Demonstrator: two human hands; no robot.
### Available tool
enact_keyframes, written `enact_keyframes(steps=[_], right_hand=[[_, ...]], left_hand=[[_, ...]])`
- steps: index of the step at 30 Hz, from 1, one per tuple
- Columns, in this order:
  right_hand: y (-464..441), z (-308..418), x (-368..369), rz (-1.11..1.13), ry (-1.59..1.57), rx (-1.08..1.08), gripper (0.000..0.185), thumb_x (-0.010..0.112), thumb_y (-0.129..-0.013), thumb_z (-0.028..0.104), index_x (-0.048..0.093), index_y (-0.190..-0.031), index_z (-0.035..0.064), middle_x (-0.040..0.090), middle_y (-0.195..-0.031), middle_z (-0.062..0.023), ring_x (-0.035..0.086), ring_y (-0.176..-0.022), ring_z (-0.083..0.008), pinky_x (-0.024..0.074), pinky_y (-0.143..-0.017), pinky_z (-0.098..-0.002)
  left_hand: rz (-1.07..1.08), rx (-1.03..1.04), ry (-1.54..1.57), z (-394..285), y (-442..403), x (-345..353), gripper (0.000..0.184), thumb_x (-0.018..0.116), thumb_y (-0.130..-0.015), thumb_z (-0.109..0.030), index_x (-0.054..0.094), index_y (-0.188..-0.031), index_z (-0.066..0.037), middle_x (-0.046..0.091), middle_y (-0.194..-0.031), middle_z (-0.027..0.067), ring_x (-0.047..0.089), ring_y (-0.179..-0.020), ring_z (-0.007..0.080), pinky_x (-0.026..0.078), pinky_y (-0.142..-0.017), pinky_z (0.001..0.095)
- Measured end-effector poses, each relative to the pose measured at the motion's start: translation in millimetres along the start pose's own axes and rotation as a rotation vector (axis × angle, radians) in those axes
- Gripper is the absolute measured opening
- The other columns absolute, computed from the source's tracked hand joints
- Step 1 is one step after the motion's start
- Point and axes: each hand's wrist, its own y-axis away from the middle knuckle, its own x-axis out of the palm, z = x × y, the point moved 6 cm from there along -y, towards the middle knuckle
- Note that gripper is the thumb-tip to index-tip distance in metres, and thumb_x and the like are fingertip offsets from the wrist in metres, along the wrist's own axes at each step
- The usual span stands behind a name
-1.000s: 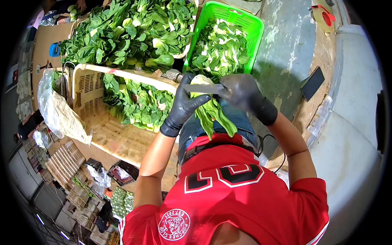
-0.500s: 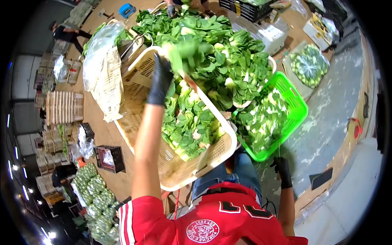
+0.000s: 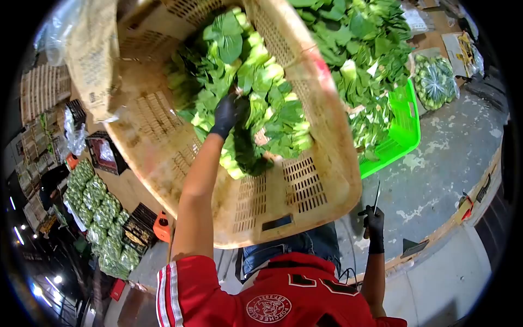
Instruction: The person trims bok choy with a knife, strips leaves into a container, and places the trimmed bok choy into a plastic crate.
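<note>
At eleven o'clock, the left hand [image 3: 231, 115], grip unclear, touches greens [image 3: 272, 111] part-filling a basket [image 3: 346, 199]; at four, the right hand [image 3: 373, 222] grips a knife [image 3: 378, 191]; heaped greens [image 3: 362, 43] remain at one.

Produce-packing warehouse, seemingly (strip lights [image 3: 19, 236] glowing): bagged greens [image 3: 101, 210], stacked crates [image 3: 44, 92], 1 leaf-filled basket [image 3: 338, 180].

Filled bags [image 3: 97, 210]: lay heaped at left, beside a black crate [image 3: 144, 213].
Orange container [image 3: 163, 226]: stood just right of that crate.
Slatted stack [image 3: 44, 92]: stood upper left.
Lights [image 3: 58, 279]: glowed lower left.
</note>
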Motion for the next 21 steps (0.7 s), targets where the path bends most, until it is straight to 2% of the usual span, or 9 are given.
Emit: enact_keyframes(steps=[3,5,8,9,13,17,19,20,21], right_hand=[[1,-10,17,-0.006,0.092,0.12,0.022,0.055,-0.087,0.02,0.055,-0.073,0.0038,0.064,-0.065,-0.0093,0.041,-0.036,-0.007,0.0318,-0.034,-0.0225],[5,-3,23,-0.009,0.116,0.082,0.022,0.054,-0.088,0.02,0.057,-0.074,0.0036,0.063,-0.064,-0.0082,0.04,-0.036,-0.0068,0.0314,-0.034,-0.0223],[13,20,20,-0.019,0.072,-0.024,0.024,0.053,-0.089,0.021,0.058,-0.073,0.0034,0.062,-0.064,-0.0072,0.041,-0.037,-0.0066,0.0312,-0.036,-0.0218],[15,28,20,-0.017,0.039,-0.069,0.025,0.052,-0.09,0.021,0.058,-0.073,0.0033,0.062,-0.063,-0.0069,0.041,-0.038,-0.0066,0.0312,-0.037,-0.0216],[33,97,24,-0.019,0.209,-0.38,0.024,0.053,-0.089,0.02,0.058,-0.074,0.0027,0.062,-0.066,-0.0058,0.046,-0.047,-0.0074,0.0359,-0.043,-0.0246],[73,186,44,0.053,0.645,-0.778,0.013,0.061,-0.079,0.013,0.054,-0.075,0.0019,0.054,-0.062,-0.0111,0.051,-0.05,-0.023,0.041,-0.049,-0.0329],[108,234,45,0.079,0.639,-1.012,0.016,0.064,-0.072,0.018,0.052,-0.071,0.0071,0.053,-0.065,-0.0113,0.056,-0.059,-0.0325,0.0438,-0.051,-0.0401],[122,248,36,0.054,0.637,-1.057,0.015,0.064,-0.071,0.018,0.053,-0.072,0.0076,0.053,-0.066,-0.0104,0.056,-0.058,-0.0314,0.044,-0.05,-0.0399],[133,255,26,0.032,0.637,-1.095,0.014,0.064,-0.07,0.018,0.053,-0.072,0.008,0.054,-0.066,-0.0095,0.056,-0.058,-0.0303,0.0442,-0.05,-0.0396]], left_hand=[[0.122,0.006,-0.095,-2,-1,57,0.055,0.073,-0.066,-0.043,0.057,-0.1,-0.002,0.059,-0.098,0.0205,0.056,-0.091,0.0361,0.044,-0.079,0.0427],[-0.008,-0.072,-0.08,7,4,79,0.054,0.073,-0.066,-0.043,0.058,-0.095,0.0,0.058,-0.096,0.0202,0.053,-0.092,0.0367,0.043,-0.078,0.0435],[-0.213,0.079,0.145,-8,35,67,0.044,0.07,-0.072,-0.019,0.055,-0.108,0.001,0.055,-0.109,0.0192,0.053,-0.102,0.03,0.041,-0.089,0.0393],[-0.128,-0.052,0.58,-12,45,65,0.051,0.068,-0.072,-0.008,0.048,-0.118,0.002,0.053,-0.114,0.0156,0.051,-0.106,0.023,0.039,-0.093,0.0339],[0.207,-0.041,0.773,-146,90,-35,0.052,0.056,-0.076,-0.001,0.038,-0.125,0.003,0.05,-0.117,0.013,0.052,-0.104,0.0206,0.039,-0.093,0.0317],[0.389,0.022,0.858,-250,135,-63,0.069,0.064,-0.073,-0.023,0.032,-0.128,0.003,0.05,-0.112,0.0118,0.05,-0.105,0.0214,0.039,-0.092,0.0337],[0.41,0.204,0.705,-292,156,-60,0.077,0.069,-0.071,-0.033,0.032,-0.127,0.005,0.05,-0.112,0.0127,0.049,-0.106,0.0225,0.038,-0.094,0.0346],[0.373,0.343,0.574,-336,160,-74,0.082,0.071,-0.069,-0.04,0.034,-0.126,0.005,0.051,-0.111,0.0155,0.05,-0.106,0.0255,0.037,-0.094,0.0352],[0.283,0.532,0.399,-369,167,-84,0.066,0.075,-0.064,-0.029,0.045,-0.113,0.004,0.051,-0.105,0.0227,0.051,-0.098,0.0394,0.04,-0.088,0.0434]])
